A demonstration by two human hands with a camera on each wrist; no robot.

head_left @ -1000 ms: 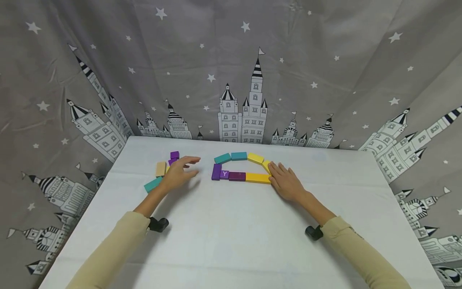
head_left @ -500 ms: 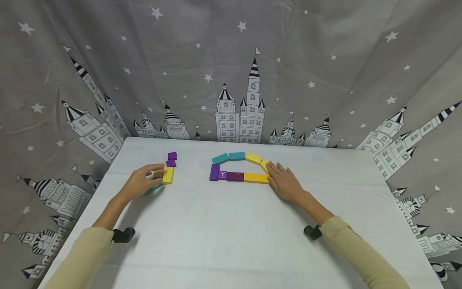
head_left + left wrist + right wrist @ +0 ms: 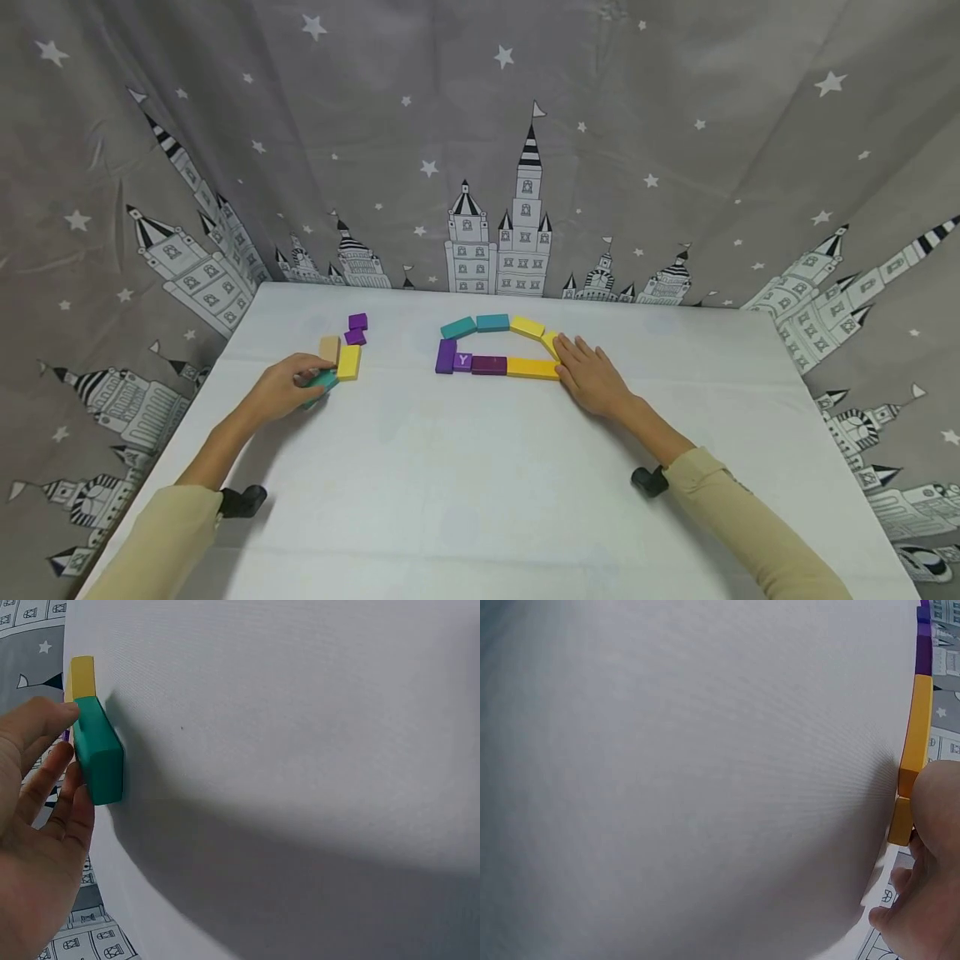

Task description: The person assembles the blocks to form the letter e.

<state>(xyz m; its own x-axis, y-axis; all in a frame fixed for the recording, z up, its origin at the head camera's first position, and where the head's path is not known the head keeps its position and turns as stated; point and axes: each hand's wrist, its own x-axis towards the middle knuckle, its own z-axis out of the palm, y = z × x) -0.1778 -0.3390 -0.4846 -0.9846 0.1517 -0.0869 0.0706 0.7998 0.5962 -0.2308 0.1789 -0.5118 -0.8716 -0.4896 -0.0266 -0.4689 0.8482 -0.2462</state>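
At the left of the table my left hand (image 3: 283,388) has its fingers and thumb around a teal block (image 3: 322,385), gripping it by its edges. In the left wrist view that teal block (image 3: 101,754) lies against the fingers, and a yellow block (image 3: 83,676) is just beyond it. A tan block (image 3: 329,348) and a yellow block (image 3: 348,363) lie beside the grip. My right hand (image 3: 596,380) rests flat with extended fingers at the right end of a block ring, touching a short yellow block (image 3: 551,344) it partly covers and the end of a long yellow block (image 3: 531,368).
The ring continues with a yellow block (image 3: 527,327), teal blocks (image 3: 492,322), a tall purple block (image 3: 446,356), a purple block marked Y (image 3: 462,362) and a dark purple block (image 3: 489,366). Small purple blocks (image 3: 357,322) lie at the back left. A grey curtain (image 3: 375,125) hangs behind the table.
My left hand has moved left and toward me, from above the loose blocks, past the tan block, to the teal block. My right hand has stayed at the ring's right end.
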